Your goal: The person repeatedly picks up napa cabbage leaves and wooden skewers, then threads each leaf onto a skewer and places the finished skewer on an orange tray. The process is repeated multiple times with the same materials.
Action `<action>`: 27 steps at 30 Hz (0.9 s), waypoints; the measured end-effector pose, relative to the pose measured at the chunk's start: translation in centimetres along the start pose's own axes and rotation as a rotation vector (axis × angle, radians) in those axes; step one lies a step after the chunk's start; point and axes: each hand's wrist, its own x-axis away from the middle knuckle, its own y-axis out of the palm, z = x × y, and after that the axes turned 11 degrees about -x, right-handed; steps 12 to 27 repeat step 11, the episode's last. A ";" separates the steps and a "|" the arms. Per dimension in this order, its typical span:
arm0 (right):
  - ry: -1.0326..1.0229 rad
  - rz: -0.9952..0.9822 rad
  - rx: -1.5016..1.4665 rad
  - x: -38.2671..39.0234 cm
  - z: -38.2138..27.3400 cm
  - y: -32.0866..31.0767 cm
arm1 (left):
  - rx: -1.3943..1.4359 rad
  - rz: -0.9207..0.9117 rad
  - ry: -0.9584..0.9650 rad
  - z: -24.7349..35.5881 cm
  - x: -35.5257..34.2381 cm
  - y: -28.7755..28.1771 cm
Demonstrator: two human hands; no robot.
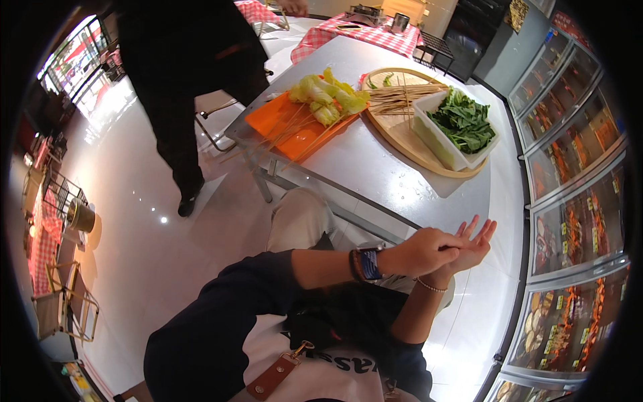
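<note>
My left hand point(427, 250), with a dark watch point(371, 263) on its wrist, is closed, its curled fingers resting on my right hand near the base of the palm. My right hand point(474, 246) is turned palm up with its fingers stretched out, and a beaded bracelet point(432, 286) circles that wrist. Both hands are just past the table's near right edge. On the metal table point(402, 194), an orange tray point(281, 124) carries yellow-green lettuce leaves point(325, 97) and thin wooden skewers point(291, 137). A round wooden board point(395, 137) bears more skewers point(402, 98) and a white tub point(435, 137) of dark leafy greens point(463, 122).
Another person point(181, 67) in dark clothes stands beyond the table's left side. Glass-door display coolers point(569, 221) with skewered food line the right. A red-checked table point(321, 40) is at the back, and folding chairs point(74, 301) stand at left.
</note>
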 end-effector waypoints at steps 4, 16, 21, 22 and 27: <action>-0.047 0.021 -0.012 -1.7 -0.6 0.4 | -0.026 -0.109 -0.047 0.5 -1.0 -4.3; -0.121 0.080 -0.040 -3.4 -2.9 0.2 | -0.302 0.285 0.533 5.9 6.0 -2.7; -0.121 0.080 -0.040 -3.4 -2.9 0.2 | -0.302 0.285 0.533 5.9 6.0 -2.7; -0.121 0.080 -0.040 -3.4 -2.9 0.2 | -0.302 0.285 0.533 5.9 6.0 -2.7; -0.121 0.080 -0.040 -3.4 -2.9 0.2 | -0.302 0.285 0.533 5.9 6.0 -2.7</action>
